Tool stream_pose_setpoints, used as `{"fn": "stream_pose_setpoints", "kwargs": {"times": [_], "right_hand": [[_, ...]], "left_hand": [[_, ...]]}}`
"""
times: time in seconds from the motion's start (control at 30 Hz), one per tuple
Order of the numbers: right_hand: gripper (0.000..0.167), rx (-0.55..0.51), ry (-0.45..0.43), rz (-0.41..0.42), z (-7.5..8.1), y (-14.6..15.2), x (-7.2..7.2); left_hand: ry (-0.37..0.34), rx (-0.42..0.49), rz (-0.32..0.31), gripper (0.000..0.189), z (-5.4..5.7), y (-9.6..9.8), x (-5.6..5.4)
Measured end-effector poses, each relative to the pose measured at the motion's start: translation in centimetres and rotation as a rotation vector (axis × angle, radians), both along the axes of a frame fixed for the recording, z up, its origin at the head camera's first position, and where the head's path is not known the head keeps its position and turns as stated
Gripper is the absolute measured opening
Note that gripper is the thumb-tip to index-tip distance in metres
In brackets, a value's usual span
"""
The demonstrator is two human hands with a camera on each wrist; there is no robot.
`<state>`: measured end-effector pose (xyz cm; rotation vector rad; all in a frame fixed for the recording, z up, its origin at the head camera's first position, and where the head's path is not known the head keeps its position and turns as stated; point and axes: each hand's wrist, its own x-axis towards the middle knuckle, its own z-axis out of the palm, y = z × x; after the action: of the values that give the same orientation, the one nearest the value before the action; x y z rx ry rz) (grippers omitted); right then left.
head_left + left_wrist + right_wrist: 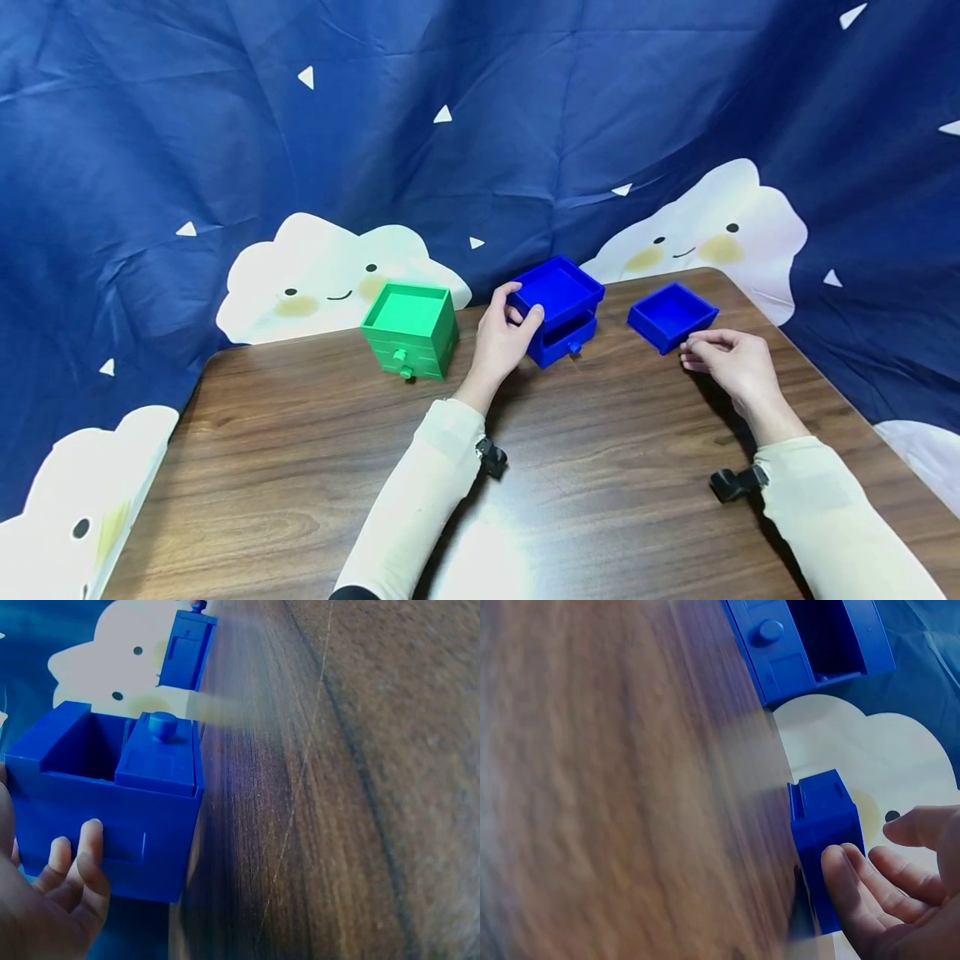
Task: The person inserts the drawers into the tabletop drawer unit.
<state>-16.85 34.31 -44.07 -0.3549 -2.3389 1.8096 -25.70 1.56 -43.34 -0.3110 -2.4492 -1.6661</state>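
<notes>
A blue drawer cabinet [558, 292] stands at the back of the table, its upper slot hollow and its lower drawer [159, 754], with a round knob, in place. My left hand [498, 342] grips the cabinet's left front corner, the thumb at the front edge and the other fingers against the side. To the right, a loose blue drawer [672, 315] sits on the table, open side up. At its near end is my right hand [731, 367], fingertips drawn together at the drawer's front. Those fingers cover its knob in the right wrist view.
Left of the blue cabinet stands a green cabinet [408, 333] with two knobs on its front. Both sit on a brown wooden table [300, 467]. A dark blue curtain [525, 125] with white clouds hangs behind the table's far edge.
</notes>
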Motion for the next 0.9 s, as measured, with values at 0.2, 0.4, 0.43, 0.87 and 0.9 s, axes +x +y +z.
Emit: {"fn": "stream_pose_setpoints", "kwargs": {"times": [0.2,0.4,0.43,0.87,0.9], "right_hand": [[0.021,-0.018,0.013,-0.016,0.1,0.7,-0.3],[0.024,-0.075,0.043,-0.025,0.1,1.4,-0.5],[0.026,-0.084,0.047,-0.025,0.0,1.5,-0.5],[0.025,0.062,-0.005,-0.075,-0.4,2.4,-0.5],[0.026,0.066,-0.008,-0.075,-0.4,2.5,-0.5]], "left_hand": [[0.000,-0.008,0.002,0.053,0.2,-0.1,0.0],[-0.002,-0.008,-0.003,0.053,0.2,-0.1,0.0],[-0.001,-0.007,-0.005,0.053,0.2,-0.1,0.0],[-0.008,-0.005,-0.007,0.053,0.3,0.0,0.1],[-0.009,-0.002,-0.010,0.054,0.3,0.0,0.1]]}}
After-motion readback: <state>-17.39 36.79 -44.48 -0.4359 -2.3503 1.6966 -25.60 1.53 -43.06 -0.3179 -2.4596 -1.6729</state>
